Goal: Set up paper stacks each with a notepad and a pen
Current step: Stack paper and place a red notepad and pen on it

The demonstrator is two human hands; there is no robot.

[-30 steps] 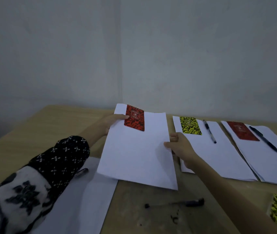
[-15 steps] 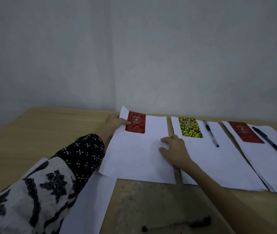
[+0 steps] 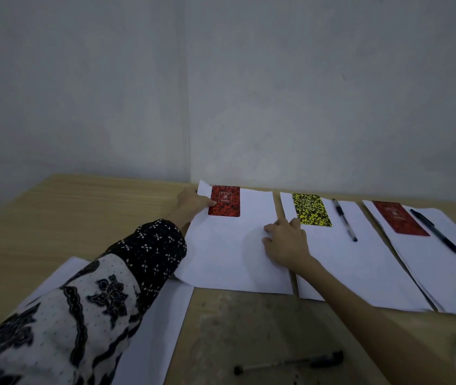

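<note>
Paper stacks lay side by side across the far part of the bench (image 3: 54, 212), three of them in a row, with a further sheet (image 3: 149, 329) near the left edge under the patterned sleeve (image 3: 96, 287). The leftmost stack (image 3: 232, 254) carried only a red notepad (image 3: 224, 201) at its far end and no pen, while the middle stack (image 3: 360, 268) held a yellow notepad (image 3: 310, 209) with a pen (image 3: 344, 220), and the right stack (image 3: 449, 262) a dark red notepad (image 3: 399, 218) with a black pen (image 3: 436, 232). A loose pen (image 3: 290, 362) lay on the bare bench near the person, and judging by the gap it belonged on the leftmost stack, just right of the red notepad. To finish this step well, the stack's edges should sit parallel to its neighbours without overlapping them. The left hand (image 3: 190, 202) reached far, thumb pressed on the red notepad's left edge, fingers hidden under or behind the paper. The right hand (image 3: 285, 240) lay flat, fingers loosely spread, pressing the leftmost stack's right edge.
</note>
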